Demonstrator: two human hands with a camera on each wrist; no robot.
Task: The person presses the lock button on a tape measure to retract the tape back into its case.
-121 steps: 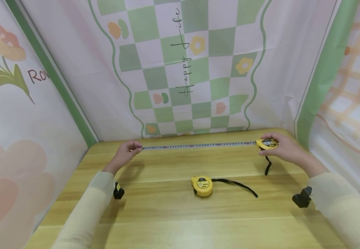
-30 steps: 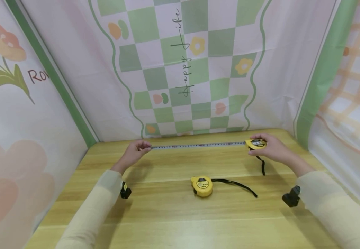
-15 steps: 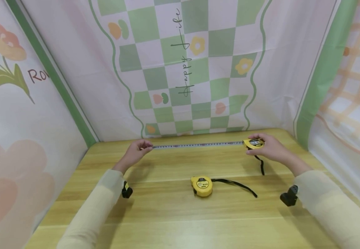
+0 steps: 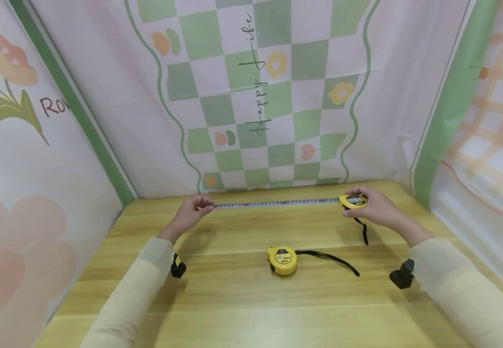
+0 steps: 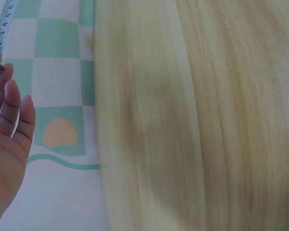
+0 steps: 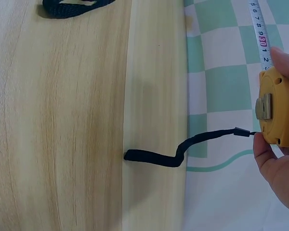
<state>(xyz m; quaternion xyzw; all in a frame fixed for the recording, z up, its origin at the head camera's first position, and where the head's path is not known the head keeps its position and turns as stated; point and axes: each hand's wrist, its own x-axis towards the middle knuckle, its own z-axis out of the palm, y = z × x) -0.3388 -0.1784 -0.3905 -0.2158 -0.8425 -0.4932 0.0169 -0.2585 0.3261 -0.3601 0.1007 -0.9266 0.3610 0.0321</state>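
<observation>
My right hand (image 4: 377, 207) grips the yellow case of a tape measure (image 6: 278, 108) near the table's far edge. From the case a silver blade (image 4: 273, 203) runs straight out to the left, raised above the table. My left hand (image 4: 188, 215) pinches the blade's free end between thumb and fingertips; the very tip is hidden by the fingers. In the right wrist view, the blade near the case mouth reads just past 30, and a metal belt clip (image 6: 264, 107) faces the camera. A black wrist strap (image 6: 207, 136) hangs from the case.
A second yellow tape measure (image 4: 284, 263) lies on the wooden table (image 4: 234, 309), its black strap (image 4: 332, 257) stretching right. Patterned cloth (image 4: 273, 116) walls in the table's back and sides. Small black cameras (image 4: 403, 274) sit at both wrists.
Compared with four seconds ago, my hands are closer together: the left has moved right, the right has moved left, and less blade is out. Over the last half second they barely shift.
</observation>
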